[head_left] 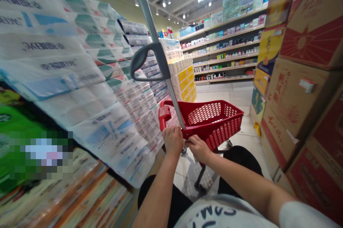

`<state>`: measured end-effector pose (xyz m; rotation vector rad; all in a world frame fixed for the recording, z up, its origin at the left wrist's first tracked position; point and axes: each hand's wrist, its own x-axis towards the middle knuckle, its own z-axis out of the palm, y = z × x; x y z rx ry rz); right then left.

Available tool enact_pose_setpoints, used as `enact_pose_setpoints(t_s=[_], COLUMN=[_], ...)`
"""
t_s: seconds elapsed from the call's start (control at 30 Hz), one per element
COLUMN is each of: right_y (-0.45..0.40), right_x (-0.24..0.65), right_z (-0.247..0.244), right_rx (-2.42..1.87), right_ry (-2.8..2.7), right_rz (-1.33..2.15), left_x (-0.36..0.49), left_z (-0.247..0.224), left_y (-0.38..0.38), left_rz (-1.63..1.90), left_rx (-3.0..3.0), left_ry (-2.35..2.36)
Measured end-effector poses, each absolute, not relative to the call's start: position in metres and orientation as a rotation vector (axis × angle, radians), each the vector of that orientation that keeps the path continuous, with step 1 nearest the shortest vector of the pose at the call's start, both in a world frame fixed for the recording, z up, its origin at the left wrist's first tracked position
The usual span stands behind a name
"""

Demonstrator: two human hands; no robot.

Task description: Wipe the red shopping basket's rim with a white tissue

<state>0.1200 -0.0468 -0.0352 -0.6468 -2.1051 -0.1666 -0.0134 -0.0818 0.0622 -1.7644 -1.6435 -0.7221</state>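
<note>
A red plastic shopping cart with a perforated basket stands in the aisle in front of my knees, and its basket looks empty. My left hand is closed round the cart's red handle frame at its near left corner. Close by on the right, my right hand has its fingers curled against the basket's near lower edge; its fingertips are partly hidden. Between the two hands a metal pole rises from the cart, leaning left. A grey loop grip is fixed partway up it.
Stacked tissue packs line the left side, with yellow packs farther on. Cardboard cartons pile up on the right. Shelves of small goods stand at the back. Pale floor tiles run between.
</note>
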Motion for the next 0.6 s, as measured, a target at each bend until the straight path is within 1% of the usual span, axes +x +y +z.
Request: enact_pose_setpoints(t_s=[0.23, 0.4, 0.6], right_y=[-0.05, -0.051, -0.052], right_x=[0.127, 0.123, 0.116], right_z=[-0.048, -0.058, -0.055], right_rx=[-0.681, -0.701, -0.714], right_ry=[-2.228, -2.203, -2.158], right_rz=[-0.208, -0.194, -0.133], left_x=[-0.012, -0.009, -0.01], left_z=[0.066, 0.068, 0.066], left_y=[-0.086, -0.088, -0.086], left_rz=[-0.756, -0.76, -0.754], left_rx=[-1.814, -1.807, -1.807], left_ry=[-1.656, -1.675, -1.677])
